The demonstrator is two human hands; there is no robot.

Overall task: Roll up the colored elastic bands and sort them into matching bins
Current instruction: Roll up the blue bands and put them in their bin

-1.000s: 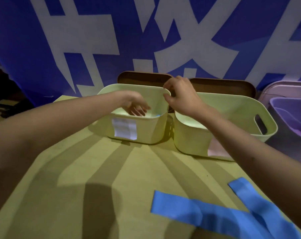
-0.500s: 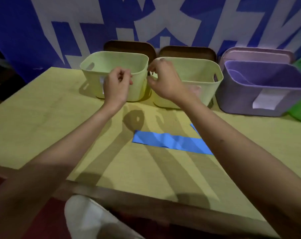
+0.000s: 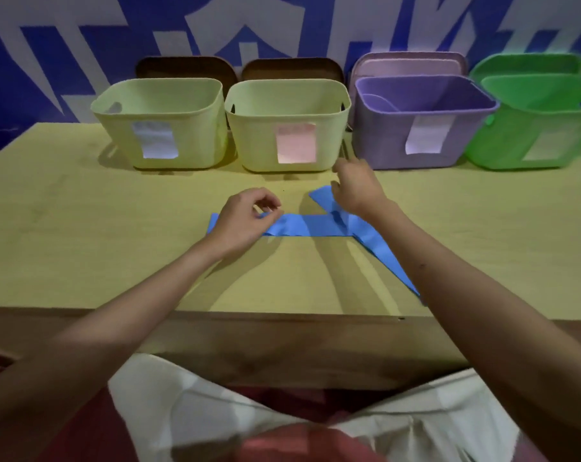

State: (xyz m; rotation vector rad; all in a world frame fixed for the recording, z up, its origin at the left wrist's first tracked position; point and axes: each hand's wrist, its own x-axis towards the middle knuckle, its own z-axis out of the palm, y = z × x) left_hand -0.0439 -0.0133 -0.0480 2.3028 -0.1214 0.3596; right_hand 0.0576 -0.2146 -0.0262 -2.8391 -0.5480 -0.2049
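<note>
Two flat blue elastic bands lie crossed on the yellow table (image 3: 82,228). One blue band (image 3: 309,226) runs left to right; the other blue band (image 3: 379,248) slants from the middle toward the front right edge. My left hand (image 3: 244,218) sits at the level band's left end, with curled fingers and thumb pinching its edge. My right hand (image 3: 355,191) hovers over the slanted band's far end, fingers relaxed. Along the back stand a pale yellow bin with a bluish label (image 3: 115,135), a pale yellow bin with a pink label (image 3: 249,138), a purple bin (image 3: 382,141) and a green bin (image 3: 502,141).
Brown lids (image 3: 185,66), a pink lid (image 3: 409,63) and a green lid (image 3: 529,63) lean behind the bins against a blue and white wall. The table's wooden front edge (image 3: 282,345) is close to my lap.
Both hands have drawn back from the yellow bins to the blue bands near the table's middle. The view has pulled back and now takes in all the bins.
</note>
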